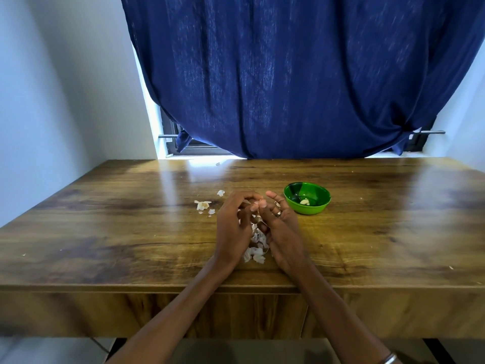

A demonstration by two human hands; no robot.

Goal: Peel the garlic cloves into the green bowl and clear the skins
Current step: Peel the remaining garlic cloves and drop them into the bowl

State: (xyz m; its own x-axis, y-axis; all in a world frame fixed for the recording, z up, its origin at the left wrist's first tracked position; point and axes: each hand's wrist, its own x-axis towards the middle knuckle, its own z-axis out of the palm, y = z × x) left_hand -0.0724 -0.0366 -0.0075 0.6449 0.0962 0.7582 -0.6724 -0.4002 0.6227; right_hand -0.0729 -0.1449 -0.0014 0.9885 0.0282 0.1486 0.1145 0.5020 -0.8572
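My left hand (232, 227) and my right hand (282, 227) meet over the middle of the wooden table, fingers curled toward each other around a small garlic clove (258, 204) pinched at the fingertips. The clove is mostly hidden by my fingers. Below and between my palms lies a pile of white garlic skins (256, 249). The green bowl (315, 208) stands just right of my right hand, with one peeled clove (304, 201) inside. More skins and a garlic piece (202, 205) lie to the left of my left hand.
The wooden table (105, 232) runs wide to both sides. A small skin scrap (220, 193) lies beyond my left hand. A dark blue curtain (301, 74) hangs over the window behind the table's far edge. White walls flank it.
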